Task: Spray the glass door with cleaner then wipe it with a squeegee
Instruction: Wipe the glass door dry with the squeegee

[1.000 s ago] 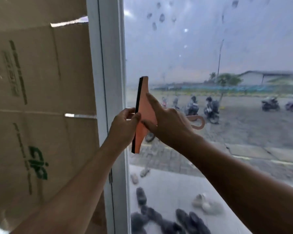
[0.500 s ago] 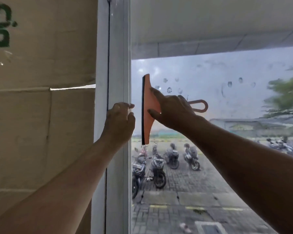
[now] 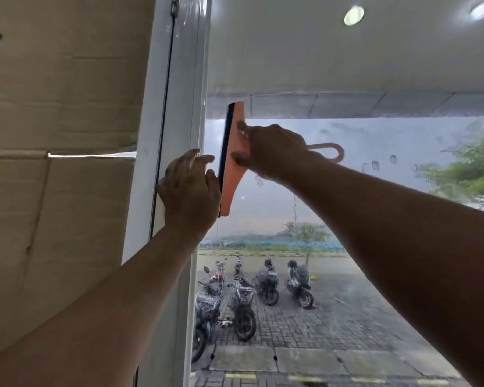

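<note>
An orange squeegee (image 3: 233, 174) with a black rubber blade stands upright against the glass door (image 3: 347, 219), its blade beside the white frame (image 3: 185, 107). My right hand (image 3: 274, 152) grips the squeegee's head, with the looped handle sticking out to the right past my wrist. My left hand (image 3: 189, 188) lies against the frame just left of the blade, thumb near the squeegee's lower edge. Droplets and smears of cleaner mark the glass to the right.
Cardboard (image 3: 62, 163) covers the panel left of the frame. Through the glass I see a white ceiling with round lights (image 3: 353, 15), several parked motorbikes (image 3: 243, 303) on paving, and trees (image 3: 470, 174).
The squeegee and both hands have risen up the glass, and my view has tilted upward with them. My left hand has left the squeegee's blade edge and now lies on the frame.
</note>
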